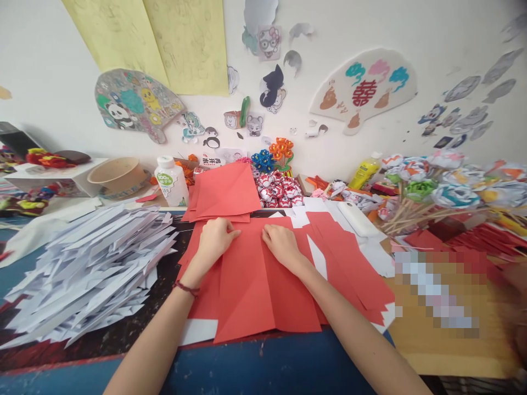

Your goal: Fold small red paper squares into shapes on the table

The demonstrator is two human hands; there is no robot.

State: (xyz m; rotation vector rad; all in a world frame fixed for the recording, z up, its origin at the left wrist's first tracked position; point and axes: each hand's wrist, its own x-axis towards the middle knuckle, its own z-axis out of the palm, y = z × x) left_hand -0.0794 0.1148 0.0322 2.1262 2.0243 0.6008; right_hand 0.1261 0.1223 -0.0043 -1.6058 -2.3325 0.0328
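Note:
A creased sheet of red paper (247,285) lies in front of me on top of other red sheets, its near edge slightly raised. My left hand (217,237) is closed at its far left part, with curled fingers and the thumb against the paper. Across from it, my right hand (282,244) is closed on the far right part, fingertips bent down onto the sheet. A gap separates the two hands. Just beyond them sits a stack of red paper (226,192). More red sheets (346,258) spread out to the right, with white paper beneath.
Folded white paper strips (94,269) form a large pile at left. Behind stand a white bottle (171,181), red-and-white paper flowers (280,189) and a yellow bottle (365,170). Paper flowers on sticks (436,189) lie at right. Part of the right side is pixelated.

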